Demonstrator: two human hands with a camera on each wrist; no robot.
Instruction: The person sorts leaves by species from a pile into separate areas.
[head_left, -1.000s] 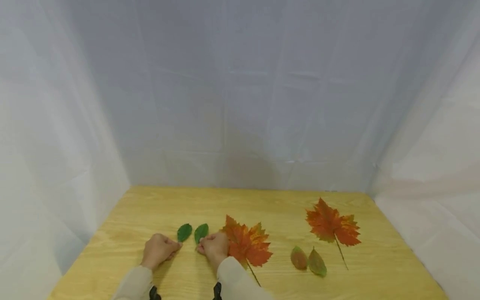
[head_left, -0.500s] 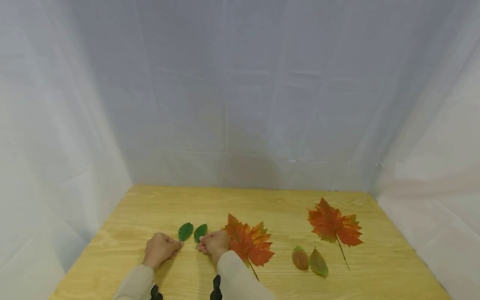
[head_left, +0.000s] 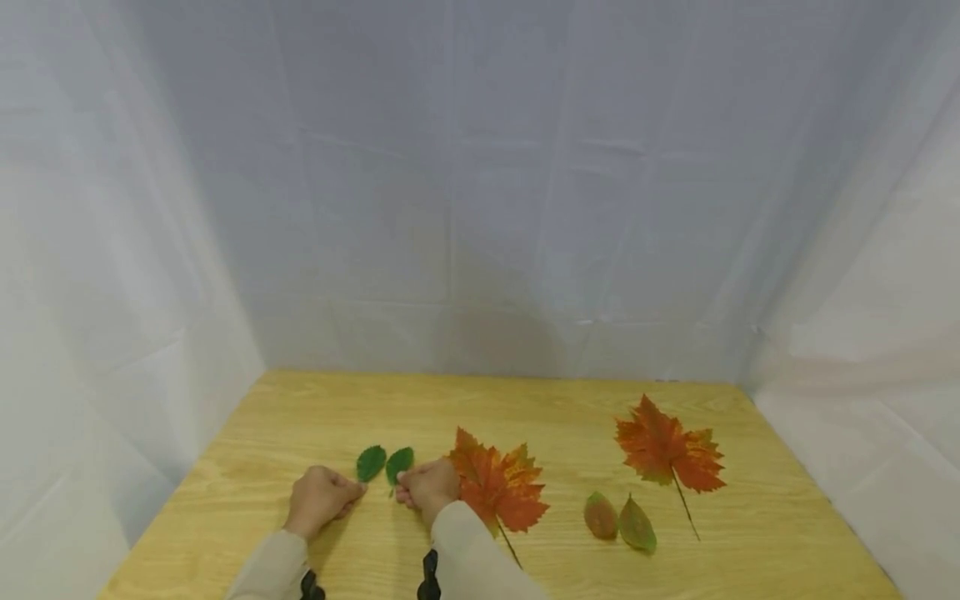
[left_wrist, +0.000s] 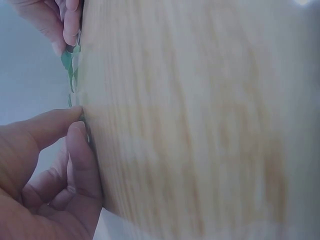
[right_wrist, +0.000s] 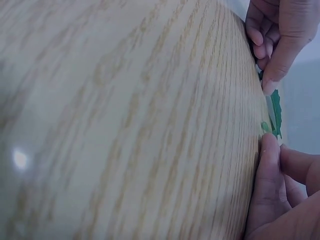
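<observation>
Two small green leaves lie side by side on the wooden table, the left leaf [head_left: 371, 463] and the right leaf [head_left: 399, 464], their edges almost meeting. My left hand [head_left: 322, 500] pinches the lower end of the left leaf between thumb and forefinger. On the other side, my right hand [head_left: 431, 490] pinches the base of the right leaf the same way. The left wrist view shows my left fingertips [left_wrist: 76, 112] low at the tabletop, with a green leaf [left_wrist: 68, 65] edge-on beyond. A large orange maple leaf [head_left: 498, 492] lies just right of my right hand, which covers its left edge slightly.
Another orange maple leaf [head_left: 667, 450] with a thin stem lies at the right of the table [head_left: 555, 417]. Below it and to its left rest two red-green leaves, one [head_left: 601, 517] beside the other [head_left: 637, 525]. Pale sheeting [head_left: 480, 208] hangs behind and at both sides.
My right hand has shifted the right green leaf slightly left, closing the gap to the left one. The left hand and its leaf have hardly moved.
</observation>
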